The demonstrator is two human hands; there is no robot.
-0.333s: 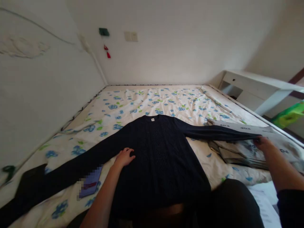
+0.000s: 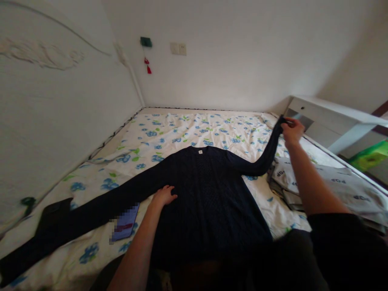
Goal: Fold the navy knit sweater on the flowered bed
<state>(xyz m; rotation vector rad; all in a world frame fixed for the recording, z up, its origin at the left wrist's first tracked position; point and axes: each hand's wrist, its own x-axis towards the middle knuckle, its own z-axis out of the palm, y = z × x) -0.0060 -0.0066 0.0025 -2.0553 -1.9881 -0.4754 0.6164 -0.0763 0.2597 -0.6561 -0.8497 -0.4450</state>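
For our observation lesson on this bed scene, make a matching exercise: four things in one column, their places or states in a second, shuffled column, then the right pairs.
1. left hand
2. right hand
3. grey folded bedding
4. red tassel

A. hangs on the wall
B. flat on the sweater body
C. lies on the bed's right edge
D. holds the sleeve cuff raised

Pairs: 1-B, 2-D, 3-C, 4-A

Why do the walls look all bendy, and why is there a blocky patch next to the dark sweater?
Head view: the wide lens curves the walls and bed edges near the frame sides; the blocky patch is a pixelated blur, so what lies there is unreadable; soft, even light, no glare; the dark sweater under the left hand shows little detail.
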